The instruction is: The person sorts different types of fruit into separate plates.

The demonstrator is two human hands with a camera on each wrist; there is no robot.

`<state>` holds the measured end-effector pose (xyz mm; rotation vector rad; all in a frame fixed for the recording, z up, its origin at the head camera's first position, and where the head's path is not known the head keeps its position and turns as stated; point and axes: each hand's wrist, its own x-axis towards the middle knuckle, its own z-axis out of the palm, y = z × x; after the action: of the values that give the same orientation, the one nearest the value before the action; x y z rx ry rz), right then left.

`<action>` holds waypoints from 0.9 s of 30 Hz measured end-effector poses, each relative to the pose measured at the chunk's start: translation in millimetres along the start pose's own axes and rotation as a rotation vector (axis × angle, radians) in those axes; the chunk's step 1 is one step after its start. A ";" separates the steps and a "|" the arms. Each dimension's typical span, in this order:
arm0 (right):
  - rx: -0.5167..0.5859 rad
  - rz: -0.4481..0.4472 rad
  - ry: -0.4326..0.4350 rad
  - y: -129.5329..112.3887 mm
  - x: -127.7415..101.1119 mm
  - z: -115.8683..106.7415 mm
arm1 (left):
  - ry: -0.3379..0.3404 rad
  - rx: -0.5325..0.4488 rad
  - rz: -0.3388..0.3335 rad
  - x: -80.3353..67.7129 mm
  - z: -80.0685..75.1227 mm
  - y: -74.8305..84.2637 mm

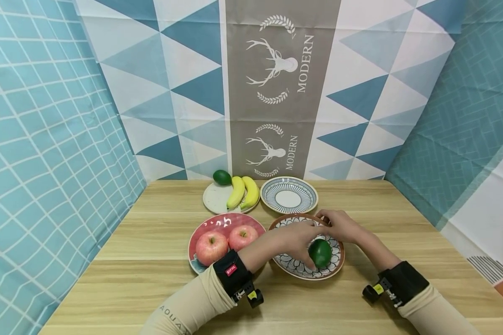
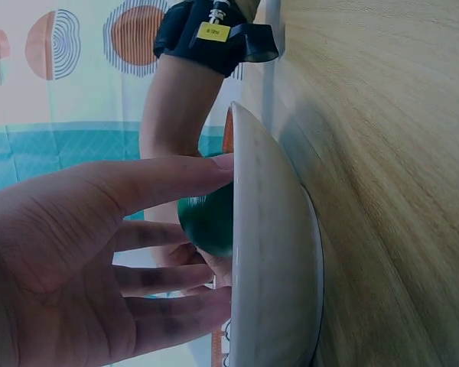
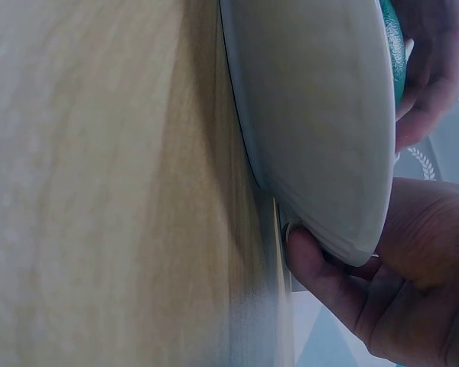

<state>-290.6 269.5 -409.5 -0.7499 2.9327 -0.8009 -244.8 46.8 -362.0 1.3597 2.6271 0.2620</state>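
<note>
Nearest are two black wrist straps [image 1: 230,269] over pale sleeves [image 1: 205,295], above the wooden counter [image 1: 318,311]. The left forearm [image 1: 261,251] crosses a pink plate [image 1: 224,223], hiding part of it and of one of its two apples [image 1: 212,248]. The left hand [image 1: 295,239] reaches rightward over a brown-rimmed plate [image 1: 289,266], fingers well apart and fairly straight around a green fruit [image 1: 320,253] lying there; contact is unclear. The right hand [image 1: 341,225], bent inward, has fingers curled round that plate's far right rim. Beyond stand a blue-striped plate [image 1: 288,197] and a white plate [image 1: 214,200] with two bananas [image 1: 236,193] and a second green fruit [image 1: 222,177].
</note>
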 end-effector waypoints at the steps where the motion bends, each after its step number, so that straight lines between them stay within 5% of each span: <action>1: -0.001 -0.001 0.001 0.1 0.2 0.1 | 0.001 -0.002 -0.008 -0.3 0.2 -0.5; 10: -0.003 -0.009 0.009 -1.1 -0.3 0.3 | 0.003 0.017 -0.052 -5.7 -3.1 -4.4; 27: 0.002 0.004 0.014 1.8 1.0 1.3 | 0.034 0.083 -0.130 -20.0 -40.8 -12.3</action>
<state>-292.1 269.8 -411.4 -0.7410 2.9442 -0.8127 -252.5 20.3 -323.9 1.2114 2.7687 0.1614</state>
